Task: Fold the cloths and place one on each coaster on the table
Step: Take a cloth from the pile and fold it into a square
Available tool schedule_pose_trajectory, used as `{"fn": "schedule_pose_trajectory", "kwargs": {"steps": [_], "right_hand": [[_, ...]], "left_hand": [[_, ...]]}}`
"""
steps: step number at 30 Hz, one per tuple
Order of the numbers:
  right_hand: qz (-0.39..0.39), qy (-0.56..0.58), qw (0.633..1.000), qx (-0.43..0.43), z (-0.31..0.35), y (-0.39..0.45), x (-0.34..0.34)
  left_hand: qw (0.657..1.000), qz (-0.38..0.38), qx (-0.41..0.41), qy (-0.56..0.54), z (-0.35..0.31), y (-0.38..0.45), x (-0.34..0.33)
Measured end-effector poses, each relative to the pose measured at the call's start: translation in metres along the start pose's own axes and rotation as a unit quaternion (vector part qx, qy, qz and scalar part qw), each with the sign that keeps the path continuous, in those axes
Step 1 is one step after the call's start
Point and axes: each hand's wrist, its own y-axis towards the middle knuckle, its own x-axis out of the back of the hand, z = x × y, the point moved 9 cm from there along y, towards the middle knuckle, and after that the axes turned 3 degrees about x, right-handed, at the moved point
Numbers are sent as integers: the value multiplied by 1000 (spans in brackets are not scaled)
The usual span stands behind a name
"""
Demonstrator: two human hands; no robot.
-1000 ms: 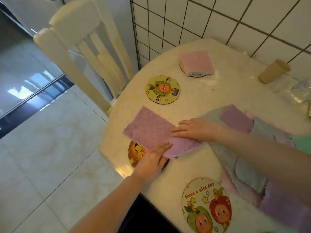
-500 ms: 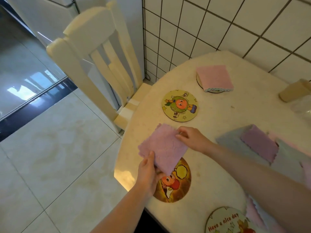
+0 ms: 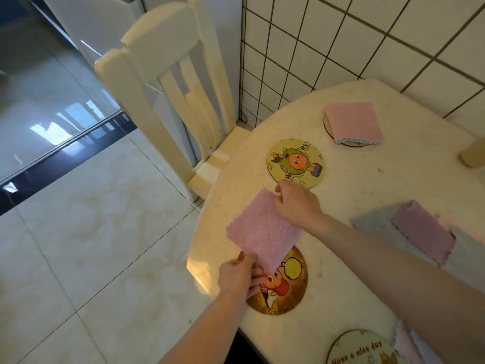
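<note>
Landmark: the orange coaster (image 3: 284,287) at the table (image 3: 367,185) edge. The left hand (image 3: 237,278) sits at its left rim, fingers pinching the near corner of the folded pink cloth (image 3: 262,232). The cloth hangs in the air over the coaster's far-left side, tilted. The right hand (image 3: 298,203), beyond the coaster, pinches the cloth's far corner. The green coaster (image 3: 295,163) lies bare farther on; the farthest coaster already carries a pink folded cloth (image 3: 353,122). The pile (image 3: 420,232) of loose cloths lies to the right.

The cloth looks light, soft and floppy; I judge that opposite corners or edges held taut would keep the fold from falling open.

Compared with half a second ago, the cloth is held at the same corners and sits a little farther over the orange coaster.
</note>
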Motion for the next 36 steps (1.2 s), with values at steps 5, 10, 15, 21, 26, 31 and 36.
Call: {"fn": "schedule_pose_trajectory", "kwargs": {"steps": [5, 10, 15, 21, 26, 31, 36], "right_hand": [[9, 108, 994, -14, 17, 14, -17], [60, 164, 983, -50, 12, 12, -15], [52, 299, 949, -85, -5, -6, 11], [42, 542, 821, -175, -40, -38, 35], [8, 684, 705, -185, -55, -51, 48], [-41, 717, 664, -208, -81, -50, 56], [-84, 669, 690, -263, -109, -46, 50]], "left_hand": [[998, -25, -35, 39, 5, -8, -16], [993, -65, -74, 68, 7, -12, -22], [997, -12, -78, -1, 9, -24, -20], [987, 75, -119, -83, -34, -38, -10], [972, 121, -171, -106, -95, -43, -20], [966, 129, -222, -26, -160, -30, -48], [959, 130, -246, 59, -225, 7, -92]]}}
